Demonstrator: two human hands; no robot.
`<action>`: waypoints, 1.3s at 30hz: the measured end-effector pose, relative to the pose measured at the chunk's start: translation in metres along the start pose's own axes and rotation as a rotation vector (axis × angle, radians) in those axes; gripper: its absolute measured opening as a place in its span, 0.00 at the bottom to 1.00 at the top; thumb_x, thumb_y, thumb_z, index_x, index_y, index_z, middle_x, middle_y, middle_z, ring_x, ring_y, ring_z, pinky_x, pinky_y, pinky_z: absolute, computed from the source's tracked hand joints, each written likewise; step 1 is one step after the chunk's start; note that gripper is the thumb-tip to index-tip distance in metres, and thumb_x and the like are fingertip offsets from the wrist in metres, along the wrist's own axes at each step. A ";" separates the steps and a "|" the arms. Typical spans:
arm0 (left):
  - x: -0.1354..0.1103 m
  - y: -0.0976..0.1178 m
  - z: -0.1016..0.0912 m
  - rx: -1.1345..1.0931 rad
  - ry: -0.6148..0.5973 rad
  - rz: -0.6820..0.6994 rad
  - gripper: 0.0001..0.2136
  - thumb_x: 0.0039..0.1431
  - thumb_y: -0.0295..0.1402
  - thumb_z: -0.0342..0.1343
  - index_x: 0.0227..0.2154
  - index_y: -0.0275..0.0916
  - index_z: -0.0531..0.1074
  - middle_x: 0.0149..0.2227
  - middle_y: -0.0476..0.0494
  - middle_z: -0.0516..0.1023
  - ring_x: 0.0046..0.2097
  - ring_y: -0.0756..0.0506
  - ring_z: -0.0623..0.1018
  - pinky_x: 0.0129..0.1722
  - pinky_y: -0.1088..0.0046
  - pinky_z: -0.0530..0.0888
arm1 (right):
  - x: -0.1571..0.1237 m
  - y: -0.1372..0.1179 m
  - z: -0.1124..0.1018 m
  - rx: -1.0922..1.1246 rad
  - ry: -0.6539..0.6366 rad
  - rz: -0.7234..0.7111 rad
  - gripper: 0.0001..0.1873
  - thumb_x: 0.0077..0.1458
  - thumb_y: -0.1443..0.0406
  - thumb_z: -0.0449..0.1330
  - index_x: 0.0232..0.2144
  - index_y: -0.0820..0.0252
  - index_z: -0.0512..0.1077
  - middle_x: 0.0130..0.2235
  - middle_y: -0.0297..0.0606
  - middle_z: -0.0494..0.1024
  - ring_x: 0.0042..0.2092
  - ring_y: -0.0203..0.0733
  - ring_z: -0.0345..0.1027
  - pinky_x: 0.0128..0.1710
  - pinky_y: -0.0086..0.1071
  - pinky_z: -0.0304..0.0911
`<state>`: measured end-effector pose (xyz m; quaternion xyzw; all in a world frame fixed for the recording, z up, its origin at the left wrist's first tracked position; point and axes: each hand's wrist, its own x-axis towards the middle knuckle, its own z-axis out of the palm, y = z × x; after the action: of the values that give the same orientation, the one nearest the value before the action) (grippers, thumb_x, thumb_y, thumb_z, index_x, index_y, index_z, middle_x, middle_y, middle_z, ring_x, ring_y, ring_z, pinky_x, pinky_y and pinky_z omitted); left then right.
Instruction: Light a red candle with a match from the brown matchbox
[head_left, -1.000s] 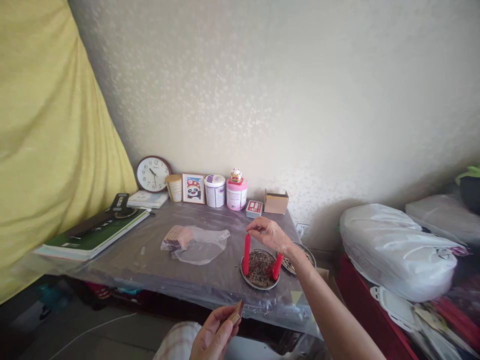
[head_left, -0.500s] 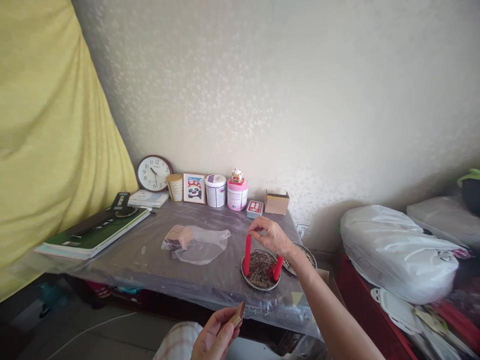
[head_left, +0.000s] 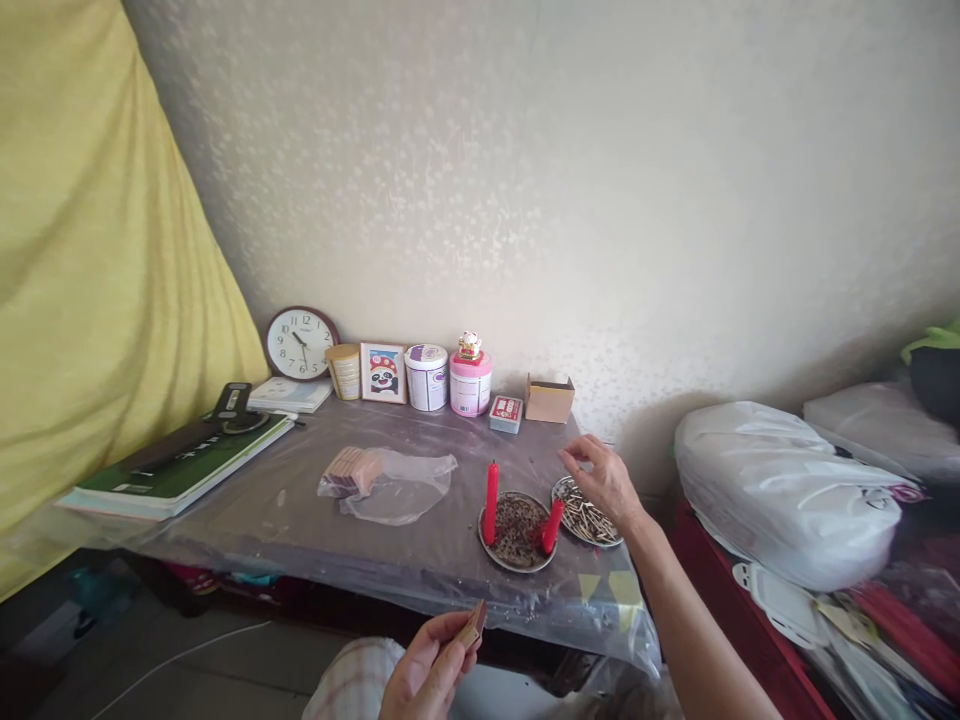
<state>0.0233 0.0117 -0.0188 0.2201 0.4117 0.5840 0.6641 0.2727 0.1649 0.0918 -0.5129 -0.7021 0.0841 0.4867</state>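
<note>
My left hand [head_left: 431, 660] is closed around a small matchbox [head_left: 472, 627], held low in front of the table edge. My right hand [head_left: 600, 480] hovers above a metal plate heaped with matchsticks [head_left: 589, 517], thumb and forefinger pinched together. Whatever they may hold is too small to make out. Left of it, a second metal plate [head_left: 517, 568] with a dark, crusted surface carries two red candles. The taller candle [head_left: 491, 505] stands upright with a dark wick; the shorter candle [head_left: 553, 527] leans to the right. No flame shows on either.
A plastic bag with a stack of matchboxes [head_left: 352, 470] lies on the table [head_left: 300, 510]. Along the wall stand a clock [head_left: 301, 343], tubs [head_left: 427, 380], a card deck [head_left: 505, 414] and a cardboard box [head_left: 550, 399]. A green book [head_left: 180, 465] lies left; white bags [head_left: 780, 490] bulge right.
My right hand has moved from the tall candle's wick to the right, over the matchstick plate. My left hand keeps hold of the matchbox. The view has shifted slightly.
</note>
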 end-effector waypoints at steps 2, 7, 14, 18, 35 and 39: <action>0.001 -0.002 0.001 -0.004 0.002 0.001 0.21 0.33 0.48 0.71 0.28 0.38 0.81 0.29 0.41 0.82 0.35 0.43 0.79 0.40 0.67 0.73 | -0.014 0.014 -0.011 0.029 0.054 0.086 0.08 0.46 0.58 0.64 0.25 0.56 0.73 0.28 0.36 0.76 0.32 0.45 0.70 0.41 0.41 0.66; 0.003 -0.004 0.006 -0.010 -0.004 0.023 0.20 0.35 0.45 0.71 0.30 0.37 0.81 0.31 0.39 0.83 0.36 0.43 0.79 0.40 0.67 0.74 | -0.062 0.007 -0.024 0.241 0.118 0.222 0.12 0.55 0.55 0.58 0.37 0.56 0.72 0.39 0.43 0.81 0.41 0.47 0.77 0.43 0.40 0.71; 0.005 0.007 0.013 0.037 -0.111 0.007 0.18 0.41 0.43 0.69 0.34 0.37 0.81 0.39 0.37 0.83 0.43 0.41 0.78 0.47 0.64 0.72 | -0.124 -0.052 -0.001 0.624 0.044 0.288 0.05 0.56 0.62 0.63 0.35 0.53 0.78 0.39 0.38 0.83 0.39 0.42 0.78 0.42 0.32 0.73; 0.006 0.012 0.021 0.036 -0.148 0.034 0.17 0.43 0.42 0.68 0.35 0.37 0.80 0.40 0.37 0.83 0.43 0.41 0.78 0.48 0.63 0.72 | -0.143 -0.071 0.019 0.414 0.139 0.071 0.06 0.57 0.67 0.61 0.36 0.51 0.77 0.36 0.34 0.82 0.40 0.39 0.76 0.40 0.26 0.71; -0.002 0.019 0.046 0.078 -0.162 0.114 0.16 0.44 0.41 0.67 0.34 0.37 0.80 0.39 0.37 0.82 0.41 0.41 0.78 0.46 0.64 0.72 | -0.160 -0.089 0.018 0.051 0.273 -0.419 0.17 0.57 0.77 0.55 0.46 0.58 0.69 0.41 0.44 0.81 0.44 0.43 0.76 0.45 0.37 0.71; -0.008 0.020 0.052 0.086 -0.219 0.147 0.17 0.44 0.44 0.66 0.35 0.37 0.80 0.39 0.37 0.83 0.43 0.40 0.78 0.47 0.63 0.72 | -0.159 -0.060 0.031 -0.119 0.209 -0.288 0.11 0.60 0.71 0.54 0.41 0.53 0.73 0.35 0.37 0.82 0.36 0.41 0.78 0.36 0.33 0.73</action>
<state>0.0532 0.0181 0.0287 0.3402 0.3441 0.5854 0.6505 0.2104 0.0218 0.0178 -0.4411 -0.7177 -0.0818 0.5326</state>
